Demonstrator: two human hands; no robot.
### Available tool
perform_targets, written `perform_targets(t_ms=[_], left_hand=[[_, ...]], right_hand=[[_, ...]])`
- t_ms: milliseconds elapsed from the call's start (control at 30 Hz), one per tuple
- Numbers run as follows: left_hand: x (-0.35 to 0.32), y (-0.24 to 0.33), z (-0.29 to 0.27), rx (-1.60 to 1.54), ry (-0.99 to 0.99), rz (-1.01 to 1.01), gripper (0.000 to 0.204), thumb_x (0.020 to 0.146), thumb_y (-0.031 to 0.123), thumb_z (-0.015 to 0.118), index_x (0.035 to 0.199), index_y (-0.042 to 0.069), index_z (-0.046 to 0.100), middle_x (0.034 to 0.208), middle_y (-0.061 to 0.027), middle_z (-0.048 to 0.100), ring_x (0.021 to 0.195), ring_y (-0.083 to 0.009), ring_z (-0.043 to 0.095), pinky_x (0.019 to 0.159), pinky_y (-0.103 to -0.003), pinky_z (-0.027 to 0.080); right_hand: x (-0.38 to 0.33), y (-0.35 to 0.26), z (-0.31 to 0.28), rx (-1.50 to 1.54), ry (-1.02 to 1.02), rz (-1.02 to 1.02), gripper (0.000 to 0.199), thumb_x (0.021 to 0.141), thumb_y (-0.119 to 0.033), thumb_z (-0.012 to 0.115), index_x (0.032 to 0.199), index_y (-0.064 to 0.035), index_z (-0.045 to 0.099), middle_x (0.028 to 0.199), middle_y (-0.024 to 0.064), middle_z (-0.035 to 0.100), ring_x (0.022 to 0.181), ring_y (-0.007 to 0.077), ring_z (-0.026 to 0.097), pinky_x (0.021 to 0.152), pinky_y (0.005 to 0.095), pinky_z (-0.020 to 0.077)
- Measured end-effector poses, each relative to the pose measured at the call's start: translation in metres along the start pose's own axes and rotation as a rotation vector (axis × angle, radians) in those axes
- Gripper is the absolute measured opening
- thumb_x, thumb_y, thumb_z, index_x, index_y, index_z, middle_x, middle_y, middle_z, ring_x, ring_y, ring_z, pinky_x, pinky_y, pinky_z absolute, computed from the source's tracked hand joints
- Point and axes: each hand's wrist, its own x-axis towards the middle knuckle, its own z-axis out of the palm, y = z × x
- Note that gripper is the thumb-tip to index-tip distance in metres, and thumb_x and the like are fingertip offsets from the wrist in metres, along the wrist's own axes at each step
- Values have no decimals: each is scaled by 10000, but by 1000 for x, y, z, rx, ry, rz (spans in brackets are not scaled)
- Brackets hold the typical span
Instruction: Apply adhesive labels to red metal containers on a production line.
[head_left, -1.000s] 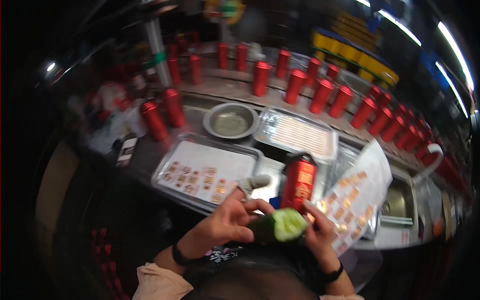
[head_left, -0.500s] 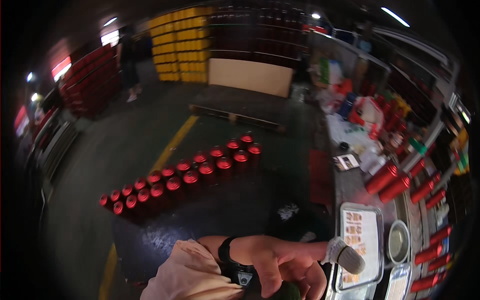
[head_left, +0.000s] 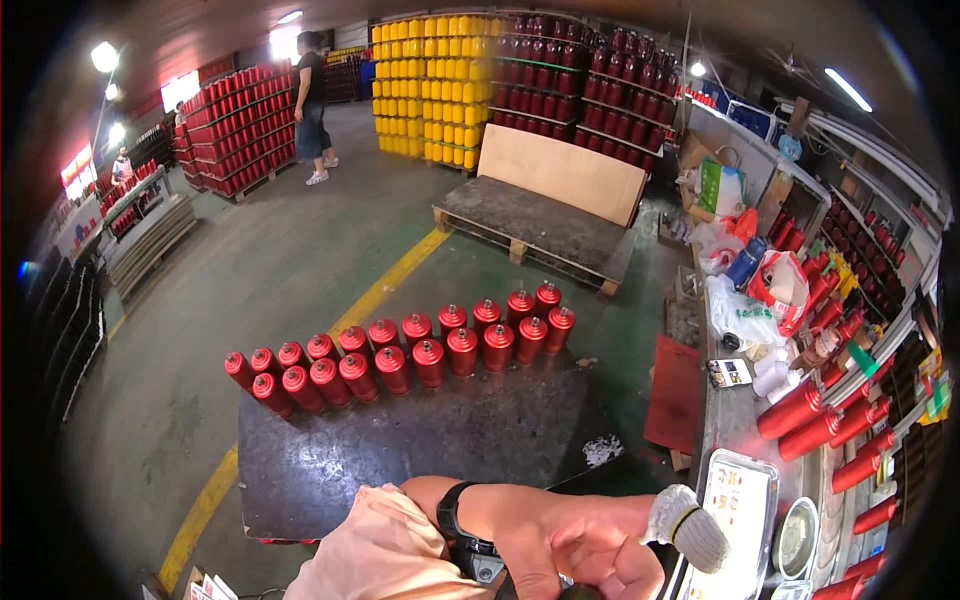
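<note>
Down at the lower edge of the head view, the left hand (head_left: 580,545) reaches rightward with a dark watch on its wrist and a grey knitted cot (head_left: 688,525) over one finger; whether it grips anything I cannot tell, and the right hand is out of sight. Just beside the covered fingertip lies a metal tray (head_left: 742,515) of small labels on the steel surface (head_left: 728,430), with a round metal bowl (head_left: 798,535) next to it. Two rows of red canisters (head_left: 400,358) stand on the floor, well apart.
</note>
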Motion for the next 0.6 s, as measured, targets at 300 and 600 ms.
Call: perform_targets(t_ms=[300,600], left_hand=[[-10,4,16,70,14,41,1140,722,257,866,1505,112,50,1069,-131,542,967,-185,553,848,-295,449],[-27,2,36,79,58,80,1150,721,252,869,1505,116,39,1066,-131,533,971,-185,546,855,-297,443]], right_hand=[[1,1,11,20,-48,-10,309,942,-161,564,1173,36,623,1115,166,664,985,256,624,830,380,526],[5,2,15,46,-79,-16,307,938,-144,558,1177,39,620,1120,166,663,996,255,623,845,377,518]])
